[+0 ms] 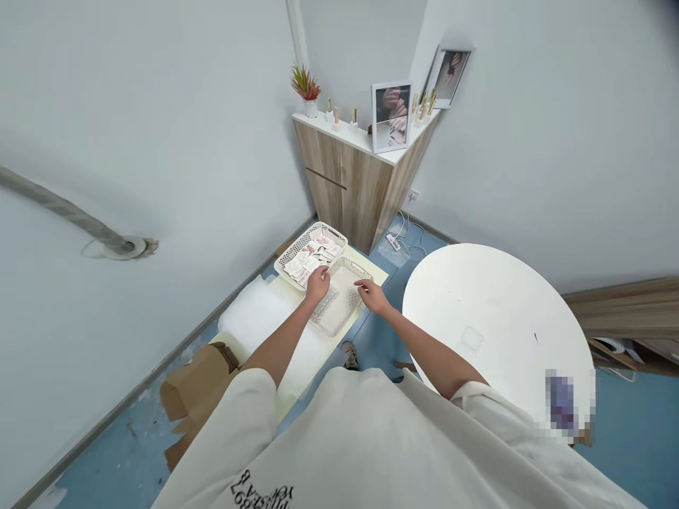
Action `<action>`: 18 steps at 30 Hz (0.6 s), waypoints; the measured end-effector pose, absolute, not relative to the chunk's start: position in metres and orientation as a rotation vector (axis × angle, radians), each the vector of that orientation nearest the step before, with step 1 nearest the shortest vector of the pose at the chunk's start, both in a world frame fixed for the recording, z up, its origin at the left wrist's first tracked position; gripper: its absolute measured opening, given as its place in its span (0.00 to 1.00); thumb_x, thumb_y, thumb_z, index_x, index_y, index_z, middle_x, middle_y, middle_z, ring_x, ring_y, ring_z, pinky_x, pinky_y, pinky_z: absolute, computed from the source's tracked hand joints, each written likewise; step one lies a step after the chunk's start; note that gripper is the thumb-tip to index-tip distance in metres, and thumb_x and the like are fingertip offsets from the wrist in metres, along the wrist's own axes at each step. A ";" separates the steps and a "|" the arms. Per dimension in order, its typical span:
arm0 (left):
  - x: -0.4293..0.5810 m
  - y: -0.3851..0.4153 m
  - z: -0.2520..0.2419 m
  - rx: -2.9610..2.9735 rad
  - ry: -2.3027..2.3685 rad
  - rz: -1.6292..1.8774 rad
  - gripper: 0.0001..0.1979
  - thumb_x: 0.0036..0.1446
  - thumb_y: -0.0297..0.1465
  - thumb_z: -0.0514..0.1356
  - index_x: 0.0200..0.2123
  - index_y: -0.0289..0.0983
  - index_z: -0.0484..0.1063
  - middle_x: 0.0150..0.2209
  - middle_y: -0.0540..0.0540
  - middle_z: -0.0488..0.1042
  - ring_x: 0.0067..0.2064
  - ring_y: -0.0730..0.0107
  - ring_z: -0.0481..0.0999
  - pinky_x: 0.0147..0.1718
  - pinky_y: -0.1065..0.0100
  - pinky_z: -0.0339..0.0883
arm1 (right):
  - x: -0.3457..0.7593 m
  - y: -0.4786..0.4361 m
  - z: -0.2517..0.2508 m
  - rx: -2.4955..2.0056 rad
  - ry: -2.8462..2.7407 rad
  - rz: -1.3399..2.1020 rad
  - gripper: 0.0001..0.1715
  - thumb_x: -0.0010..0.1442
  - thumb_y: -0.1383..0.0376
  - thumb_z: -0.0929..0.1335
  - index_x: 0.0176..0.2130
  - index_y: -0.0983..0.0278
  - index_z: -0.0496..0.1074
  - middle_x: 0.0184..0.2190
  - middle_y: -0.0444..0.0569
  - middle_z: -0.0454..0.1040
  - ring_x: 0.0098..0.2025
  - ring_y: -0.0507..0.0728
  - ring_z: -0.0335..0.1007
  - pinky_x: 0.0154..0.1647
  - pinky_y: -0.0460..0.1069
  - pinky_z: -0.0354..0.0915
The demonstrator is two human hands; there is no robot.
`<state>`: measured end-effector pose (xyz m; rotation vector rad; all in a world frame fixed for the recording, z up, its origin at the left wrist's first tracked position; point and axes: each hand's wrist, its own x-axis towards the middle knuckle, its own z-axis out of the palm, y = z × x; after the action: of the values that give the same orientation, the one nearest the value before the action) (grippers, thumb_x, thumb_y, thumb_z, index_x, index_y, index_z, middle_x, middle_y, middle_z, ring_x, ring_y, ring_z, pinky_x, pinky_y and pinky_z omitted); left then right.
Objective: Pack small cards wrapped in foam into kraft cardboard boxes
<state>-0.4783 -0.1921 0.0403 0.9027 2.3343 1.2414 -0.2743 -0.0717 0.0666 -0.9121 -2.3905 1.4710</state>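
Observation:
Two white plastic baskets sit side by side on a low pale surface (265, 311). The far basket (291, 254) holds several small white and pink packets (312, 254). The near basket (344, 311) looks empty. My left hand (317, 284) hovers at the edge between the two baskets, fingers curled together as if pinching something too small to make out. My right hand (371, 293) is over the near basket's right rim, fingers partly curled and close together; what it holds, if anything, is not visible.
A round white table (493, 325) stands at the right. A wooden corner cabinet (355, 184) carries a plant, small bottles and framed pictures. A power strip (393, 242) lies on the blue floor. Brown cardboard (196, 396) sits at lower left.

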 end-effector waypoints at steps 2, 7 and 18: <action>-0.506 -0.186 0.034 0.939 2.365 1.164 0.16 0.60 0.27 0.55 0.51 0.36 0.74 0.51 0.40 0.77 0.52 0.58 0.76 0.56 0.57 0.68 | -0.292 -0.071 0.067 -0.920 -2.383 1.475 0.19 0.64 0.66 0.61 0.50 0.59 0.76 0.52 0.50 0.74 0.49 0.56 0.72 0.52 0.53 0.67; -0.561 -0.153 0.015 0.949 2.451 0.948 0.17 0.62 0.28 0.54 0.52 0.35 0.74 0.56 0.37 0.74 0.59 0.53 0.71 0.59 0.55 0.64 | -0.323 -0.063 0.064 -0.931 -2.405 1.438 0.18 0.64 0.67 0.61 0.49 0.59 0.75 0.50 0.50 0.74 0.48 0.55 0.72 0.50 0.52 0.68; -0.621 -0.092 -0.003 1.355 2.445 0.446 0.22 0.62 0.23 0.49 0.57 0.35 0.71 0.62 0.35 0.67 0.63 0.48 0.65 0.60 0.50 0.56 | -0.346 -0.043 0.061 -1.001 -2.487 1.385 0.18 0.65 0.68 0.61 0.50 0.59 0.75 0.51 0.49 0.76 0.49 0.56 0.72 0.52 0.52 0.68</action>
<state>-0.6210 -0.0922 -0.0030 1.3554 2.4453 0.4458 -0.3463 -0.0433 0.0606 -1.0006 -2.4866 1.3852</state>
